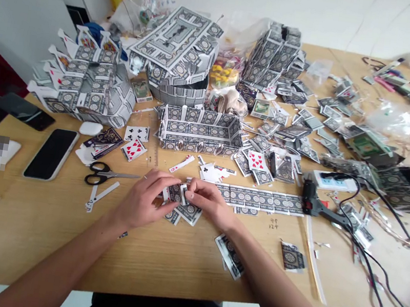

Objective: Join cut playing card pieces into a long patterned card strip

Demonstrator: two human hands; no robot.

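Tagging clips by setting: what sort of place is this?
Likely a hobby craft table: playing cards, a card-built box, scissors, a glue gun. The left hand and right hand pinch a card piece.

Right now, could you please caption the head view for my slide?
Left hand and right hand pinch a patterned card piece over a wooden table, amid scissors, glue gun and card-built tray.

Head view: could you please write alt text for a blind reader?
The left hand and right hand pinch a folded dark-patterned playing card above a wooden table. Black-handled scissors lie left, a black glue gun right, a card-built rectangular tray behind.
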